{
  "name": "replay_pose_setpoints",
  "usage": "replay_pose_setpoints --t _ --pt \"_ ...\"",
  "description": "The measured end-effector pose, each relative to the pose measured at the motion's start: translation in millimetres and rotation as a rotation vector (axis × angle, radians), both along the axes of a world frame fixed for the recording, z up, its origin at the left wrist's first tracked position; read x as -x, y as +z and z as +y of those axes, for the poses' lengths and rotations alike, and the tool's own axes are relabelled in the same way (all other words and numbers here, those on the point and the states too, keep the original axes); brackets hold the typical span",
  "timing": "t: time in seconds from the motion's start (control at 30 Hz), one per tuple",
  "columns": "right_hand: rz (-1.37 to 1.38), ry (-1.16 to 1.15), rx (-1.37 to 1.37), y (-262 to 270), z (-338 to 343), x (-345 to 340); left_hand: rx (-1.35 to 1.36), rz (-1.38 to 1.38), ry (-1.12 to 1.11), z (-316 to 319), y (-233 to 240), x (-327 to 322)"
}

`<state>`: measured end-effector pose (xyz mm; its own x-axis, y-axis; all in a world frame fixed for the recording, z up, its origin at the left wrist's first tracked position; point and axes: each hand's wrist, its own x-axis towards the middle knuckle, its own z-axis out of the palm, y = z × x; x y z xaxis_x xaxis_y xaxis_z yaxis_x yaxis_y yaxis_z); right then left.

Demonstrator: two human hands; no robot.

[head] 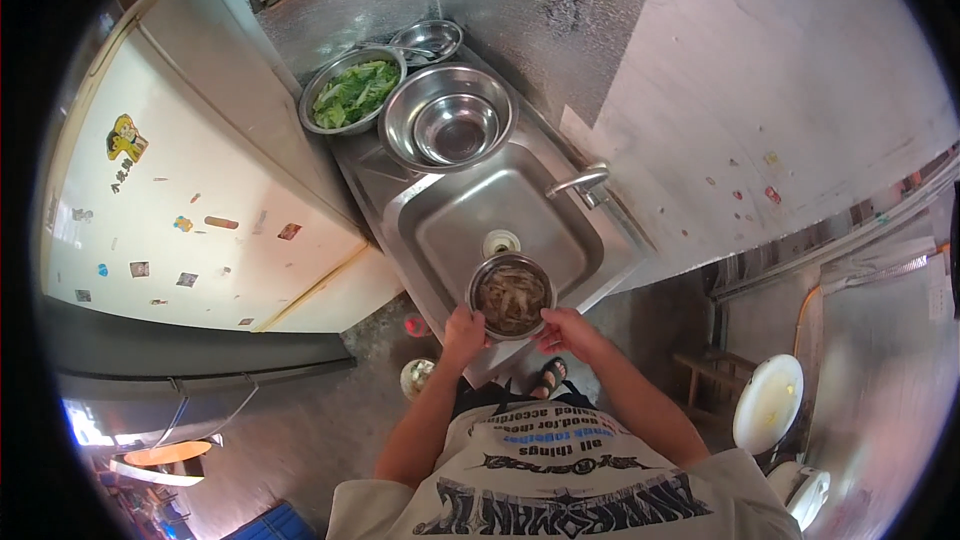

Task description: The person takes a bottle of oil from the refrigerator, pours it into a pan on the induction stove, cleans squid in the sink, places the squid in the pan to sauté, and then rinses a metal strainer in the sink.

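Observation:
My left hand (466, 333) and my right hand (571, 331) grip opposite sides of a small metal bowl (512, 295). Brownish strips, perhaps in liquid, fill it; their kind cannot be told. The bowl is over the near end of the stainless steel sink (442, 221), close to the drain (500, 241). A metal faucet (579, 181) reaches over the basin's right side. Beyond the basin, a smaller metal bowl (456, 129) sits inside a large metal bowl (397, 101). A metal bowl of green leafy vegetables (355, 94) stands to their left.
Another metal bowl (427, 41) with utensils stands in the far corner. A refrigerator (187, 202) bearing stickers is on the left, a wall (750, 90) on the right. On the floor are a container with pale contents (418, 378) and a red object (416, 326). A wooden stool (705, 375) stands right.

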<state>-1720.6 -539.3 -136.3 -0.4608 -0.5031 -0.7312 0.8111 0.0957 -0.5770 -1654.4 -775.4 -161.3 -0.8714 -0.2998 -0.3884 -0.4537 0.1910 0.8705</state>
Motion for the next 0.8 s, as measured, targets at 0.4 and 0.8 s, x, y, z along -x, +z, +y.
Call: replay_pose_setpoints --t 0.4,0.8 --pt "0.072 -0.27 -0.107 -8.1 23.8 -34.2 0.281 0.113 -0.149 42.0 26.9 0.0" --pt "0.111 -0.351 -0.13 2.6 15.9 -37.4 0.75 0.607 -0.526 82.4 54.3 28.6"
